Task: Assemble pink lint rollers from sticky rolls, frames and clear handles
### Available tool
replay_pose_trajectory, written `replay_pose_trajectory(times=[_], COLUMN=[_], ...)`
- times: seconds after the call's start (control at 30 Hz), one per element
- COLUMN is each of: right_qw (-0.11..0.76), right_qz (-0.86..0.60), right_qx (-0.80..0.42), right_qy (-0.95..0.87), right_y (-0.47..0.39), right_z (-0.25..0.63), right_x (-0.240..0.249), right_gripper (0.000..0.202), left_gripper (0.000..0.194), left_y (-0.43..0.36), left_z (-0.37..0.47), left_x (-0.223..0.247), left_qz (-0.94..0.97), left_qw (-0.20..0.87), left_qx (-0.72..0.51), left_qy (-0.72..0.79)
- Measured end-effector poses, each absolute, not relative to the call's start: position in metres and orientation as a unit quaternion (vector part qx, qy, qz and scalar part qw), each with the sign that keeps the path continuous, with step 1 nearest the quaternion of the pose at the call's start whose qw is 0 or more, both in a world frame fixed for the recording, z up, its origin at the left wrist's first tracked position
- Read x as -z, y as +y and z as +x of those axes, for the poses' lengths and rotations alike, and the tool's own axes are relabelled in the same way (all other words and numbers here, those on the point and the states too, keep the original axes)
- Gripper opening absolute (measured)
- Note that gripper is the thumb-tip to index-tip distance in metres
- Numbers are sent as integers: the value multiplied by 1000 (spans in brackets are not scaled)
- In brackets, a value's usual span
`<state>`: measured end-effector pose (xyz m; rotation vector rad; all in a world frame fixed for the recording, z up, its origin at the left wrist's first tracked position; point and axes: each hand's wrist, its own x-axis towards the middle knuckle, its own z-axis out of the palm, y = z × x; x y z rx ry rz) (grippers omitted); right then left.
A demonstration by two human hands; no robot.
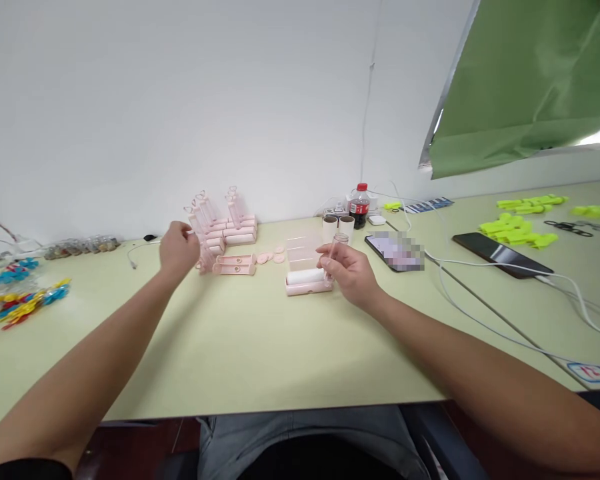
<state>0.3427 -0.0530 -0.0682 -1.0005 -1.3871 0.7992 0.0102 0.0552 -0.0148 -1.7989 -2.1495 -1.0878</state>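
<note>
On smooth tabletop (230,353), rounded pink plastic cases (309,289)

Left hand (179,248): grip hidden; phone screen (386,249) part-blurred

A green sheet (525,93) hangs upper right; a red-capped cola bottle (360,208) stands right of centre; bright yellow pieces (515,231) lie mid-right, multicoloured pieces (33,305) far left.

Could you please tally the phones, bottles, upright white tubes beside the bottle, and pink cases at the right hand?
Phones: 2
Cola bottle: 1
Upright white tubes: 2
Pink case at the right hand: 1
Total: 6
</note>
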Motion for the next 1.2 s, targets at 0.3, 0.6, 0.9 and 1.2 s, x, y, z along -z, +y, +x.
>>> replay_pose_trajectory(times=[0.3,0.6,0.9,1.2], right_qw=[556,507,433,408], right_qz=[-421,-443,-414,-391], right_qx=[-383,-381,-367,-328], right_qy=[-606,-634,-712,-757], right_y=[-50,-48,-52,-51], right_z=[339,340,336,337], right_x=[78,83,82,80], right_gripper=[35,27,20,25], left_gripper=[25,20,20,41], left_y=[58,55,-6,-21], left_z=[-24,-27,18,130], left_x=[53,67,23,37], left_qz=[-595,-579,-709,-748], left_qw=[-55,-40,-328,-513], left_qx=[82,171,248,297], left_qy=[-798,-796,-573,-300])
